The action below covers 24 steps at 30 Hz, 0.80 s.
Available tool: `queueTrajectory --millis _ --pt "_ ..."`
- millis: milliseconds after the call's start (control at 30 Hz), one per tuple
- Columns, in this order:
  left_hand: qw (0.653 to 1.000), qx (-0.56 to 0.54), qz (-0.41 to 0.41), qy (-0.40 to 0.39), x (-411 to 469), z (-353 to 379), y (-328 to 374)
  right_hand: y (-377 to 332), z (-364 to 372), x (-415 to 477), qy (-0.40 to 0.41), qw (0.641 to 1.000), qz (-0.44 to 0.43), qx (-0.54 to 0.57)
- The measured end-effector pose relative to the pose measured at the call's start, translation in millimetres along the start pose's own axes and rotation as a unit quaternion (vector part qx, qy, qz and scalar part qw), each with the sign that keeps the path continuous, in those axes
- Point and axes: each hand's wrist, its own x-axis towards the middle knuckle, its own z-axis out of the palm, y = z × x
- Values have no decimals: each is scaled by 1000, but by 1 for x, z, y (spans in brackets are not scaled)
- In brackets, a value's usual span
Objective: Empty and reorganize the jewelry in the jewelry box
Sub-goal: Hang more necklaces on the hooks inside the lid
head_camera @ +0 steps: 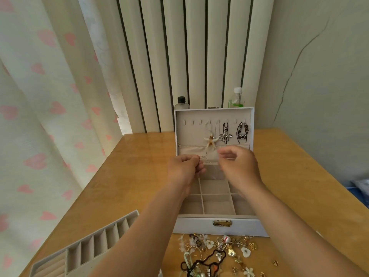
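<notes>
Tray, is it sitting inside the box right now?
No, the tray lies on the table, off to the left of the box.

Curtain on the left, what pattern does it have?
Pink hearts on cream fabric; the curtain shows best in the head view.

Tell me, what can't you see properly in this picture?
All in the head view:
- The thin chain is too fine to follow; fingers of the left hand cover one end.
- The right hand is blurred, so whether it pinches the chain is unclear.
- Both forearms hide some jewelry box compartments.
- The bottom edge cuts off the tray and the jewelry pile.
- The lid hides most of the black-capped bottle and the white-capped bottle.
</notes>
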Motion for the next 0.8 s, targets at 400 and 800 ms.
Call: queueTrajectory --millis 400,800 --pt "997 61 34 -13 1 -1 0 6 19 4 -129 939 216 236" --pt "969 204 133 31 8 4 -14 -20 34 -2 -64 911 251 320"
